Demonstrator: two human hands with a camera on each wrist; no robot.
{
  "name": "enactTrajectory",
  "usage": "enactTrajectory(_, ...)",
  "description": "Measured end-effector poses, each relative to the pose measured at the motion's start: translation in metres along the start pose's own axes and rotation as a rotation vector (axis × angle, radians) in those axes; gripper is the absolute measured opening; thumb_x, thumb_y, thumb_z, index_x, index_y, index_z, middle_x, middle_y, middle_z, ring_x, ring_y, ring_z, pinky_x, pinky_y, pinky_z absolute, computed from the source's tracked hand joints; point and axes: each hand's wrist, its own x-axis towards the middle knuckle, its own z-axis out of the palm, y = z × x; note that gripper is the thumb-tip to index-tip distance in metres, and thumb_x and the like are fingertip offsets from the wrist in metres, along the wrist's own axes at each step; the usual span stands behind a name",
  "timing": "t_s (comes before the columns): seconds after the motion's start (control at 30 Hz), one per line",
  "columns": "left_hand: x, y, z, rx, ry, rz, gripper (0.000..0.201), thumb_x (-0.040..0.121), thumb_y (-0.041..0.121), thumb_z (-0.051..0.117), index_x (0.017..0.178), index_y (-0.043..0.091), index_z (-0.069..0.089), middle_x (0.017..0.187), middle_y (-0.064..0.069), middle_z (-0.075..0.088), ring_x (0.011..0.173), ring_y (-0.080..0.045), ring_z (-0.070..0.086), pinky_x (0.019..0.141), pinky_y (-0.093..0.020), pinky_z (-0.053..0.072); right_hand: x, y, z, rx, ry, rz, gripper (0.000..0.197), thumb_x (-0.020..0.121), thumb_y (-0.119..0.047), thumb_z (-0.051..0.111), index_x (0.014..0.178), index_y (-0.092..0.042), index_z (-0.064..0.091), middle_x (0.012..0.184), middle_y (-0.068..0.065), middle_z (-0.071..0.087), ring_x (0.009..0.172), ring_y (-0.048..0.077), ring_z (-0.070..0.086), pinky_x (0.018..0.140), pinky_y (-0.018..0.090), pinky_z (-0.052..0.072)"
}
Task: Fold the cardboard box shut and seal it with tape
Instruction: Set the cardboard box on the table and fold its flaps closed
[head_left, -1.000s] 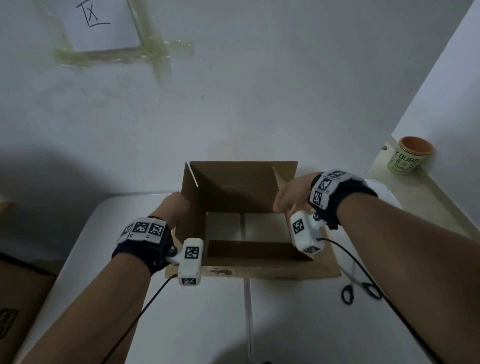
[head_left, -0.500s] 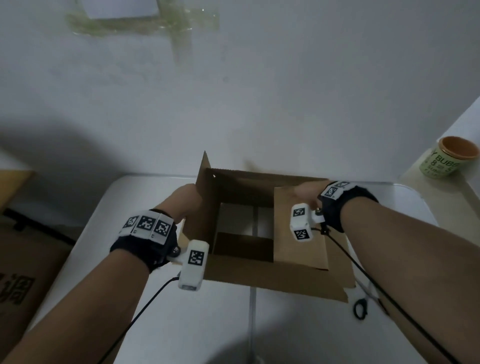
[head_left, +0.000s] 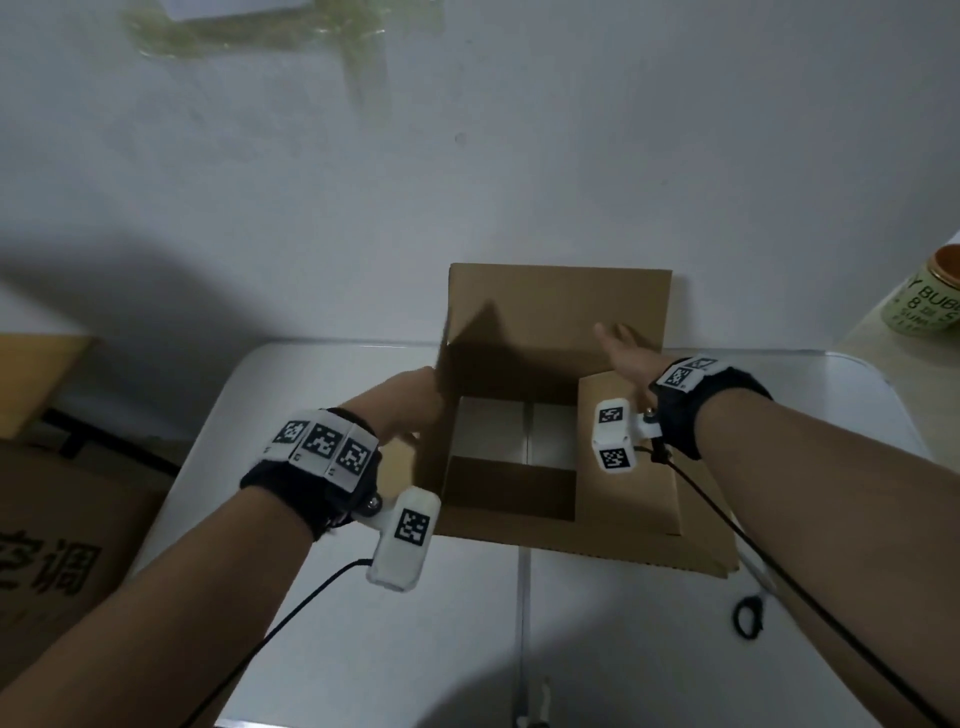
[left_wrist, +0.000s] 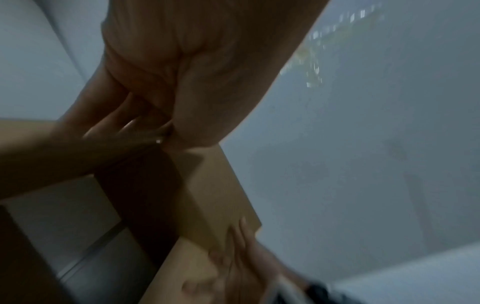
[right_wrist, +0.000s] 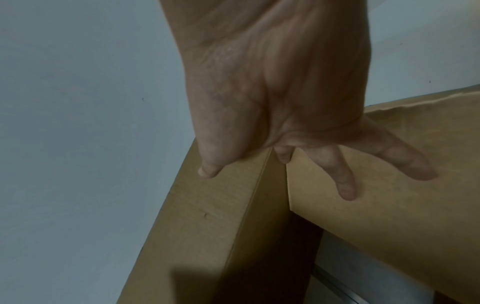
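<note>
Open cardboard box (head_left: 519, 499) set on the white table (head_left: 441, 623), left flap gripped by the left hand (head_left: 410, 400), right hand (head_left: 623, 358) spread flat, fingers (right_wrist: 345, 185) pressed on the folded right flap, far flap upright

Left hand (head_left: 410, 400) fingers hidden behind box (head_left: 556, 312) flap; scissors (head_left: 750, 613) part-hidden.

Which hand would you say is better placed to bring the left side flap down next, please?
Left, probably. The left hand already rests on the upright left flap of the cardboard box, while the right hand, fingers spread, presses the folded right flap at the far side.
</note>
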Motion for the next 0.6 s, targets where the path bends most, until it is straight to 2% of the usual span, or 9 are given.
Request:
enactTrajectory(0.07,-0.001,0.012,0.010,-0.106,-0.212,-0.011,0.042,0.102,0.029,0.040,0.141,0.013,0.039,0.144,-0.009,0.041,0.128,-0.032,0.047,0.083,-0.043,0.057,-0.001,0.000,-0.001,0.035,0.015,-0.007,0.072,0.094,-0.066,0.019,0.153,-0.031,-0.004,0.162,0.002,0.002,0.148,0.033,0.009,0.118,0.050,0.016)
enactTrajectory(0.13,0.004,0.024,0.015,-0.097,-0.386,-0.077,0.056,0.099,0.044,0.042,0.148,0.017,0.033,0.153,-0.006,0.030,0.138,-0.030,0.036,0.088,-0.050,0.054,-0.002,0.002,-0.001,0.068,0.008,-0.011,0.072,0.094,-0.066,0.016,0.153,-0.032,-0.003,0.162,0.000,0.002,0.148,0.031,0.010,0.116,0.048,0.018)
enactTrajectory(0.2,0.012,0.032,0.013,0.064,-0.399,-0.083,0.061,0.099,0.049,0.039,0.149,0.015,0.031,0.152,-0.010,0.033,0.135,-0.033,0.038,0.089,-0.052,0.053,-0.005,0.004,-0.004,0.108,0.010,-0.018,0.072,0.093,-0.067,0.016,0.153,-0.032,-0.002,0.162,-0.001,0.002,0.148,0.030,0.011,0.114,0.048,0.021)
enactTrajectory(0.27,0.021,0.037,0.009,0.236,-0.341,-0.038,0.054,0.102,0.045,0.033,0.147,0.016,0.035,0.137,-0.015,0.047,0.122,-0.035,0.049,0.085,-0.048,0.055,-0.004,0.006,-0.006,0.183,0.017,-0.026,0.070,0.095,-0.064,0.018,0.154,-0.031,0.000,0.162,-0.001,0.002,0.148,0.030,0.011,0.112,0.049,0.026)
enactTrajectory(0.33,0.030,0.041,0.008,0.329,-0.358,-0.004,0.048,0.103,0.039,0.032,0.145,0.019,0.038,0.124,-0.016,0.054,0.115,-0.034,0.055,0.081,-0.044,0.056,-0.002,0.008,-0.007,0.207,0.019,-0.030,0.070,0.095,-0.063,0.018,0.154,-0.029,0.000,0.162,0.001,0.003,0.147,0.031,0.013,0.112,0.051,0.026)
enactTrajectory(0.4,0.033,0.044,0.011,0.414,-0.422,0.001,0.047,0.103,0.036,0.033,0.148,0.021,0.035,0.140,-0.011,0.047,0.125,-0.033,0.049,0.089,-0.046,0.052,-0.002,0.007,-0.007,0.174,0.031,-0.033,0.072,0.095,-0.064,0.019,0.154,-0.027,0.001,0.161,0.003,0.006,0.145,0.033,0.019,0.114,0.052,0.026)
enactTrajectory(0.47,0.035,0.047,0.017,0.574,-0.458,0.023,0.047,0.105,0.032,0.031,0.150,0.021,0.030,0.154,-0.003,0.032,0.139,-0.026,0.034,0.108,-0.041,0.034,-0.001,0.007,-0.007,0.167,0.032,-0.021,0.073,0.094,-0.064,0.022,0.154,-0.027,0.001,0.161,0.003,0.007,0.143,0.037,0.025,0.112,0.054,0.030)
enactTrajectory(0.5,0.035,0.047,0.021,0.657,-0.459,0.043,0.047,0.105,0.030,0.029,0.151,0.021,0.028,0.157,0.000,0.028,0.142,-0.022,0.028,0.113,-0.036,0.025,0.000,0.006,-0.007,0.160,0.020,-0.012,0.074,0.094,-0.064,0.026,0.153,-0.028,-0.001,0.161,0.003,0.006,0.143,0.038,0.024,0.111,0.054,0.031)
enactTrajectory(0.6,0.043,0.043,0.027,0.790,-0.481,0.090,0.048,0.105,0.031,0.028,0.152,0.021,0.025,0.158,0.000,0.026,0.144,-0.020,0.024,0.116,-0.034,0.017,0.001,0.001,-0.010,0.056,0.011,0.003,0.080,0.094,-0.053,0.045,0.153,-0.028,-0.003,0.161,0.006,0.010,0.140,0.038,0.029,0.109,0.052,0.036)
